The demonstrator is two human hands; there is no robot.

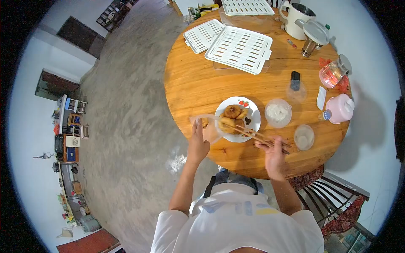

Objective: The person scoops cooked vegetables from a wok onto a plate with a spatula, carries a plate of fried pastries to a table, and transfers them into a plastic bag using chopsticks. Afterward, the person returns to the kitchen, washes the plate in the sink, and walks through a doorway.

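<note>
The right grip (275, 155) pinches chopsticks (262, 137), tips at the fried cakes (233, 111) heaped on a plate (254, 112) on the counter (190, 84); the left grip (199, 142) holds a clear container (211, 134) at the plate's edge. One piece (205, 122) appears to be inside already; several remain plated.

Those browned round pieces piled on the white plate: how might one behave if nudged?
The browned pieces look rounded, so one could roll a little. Crowding neighbours would probably limit that, as might the rim of the white plate. Each is small beside the plate, so probably light.
</note>
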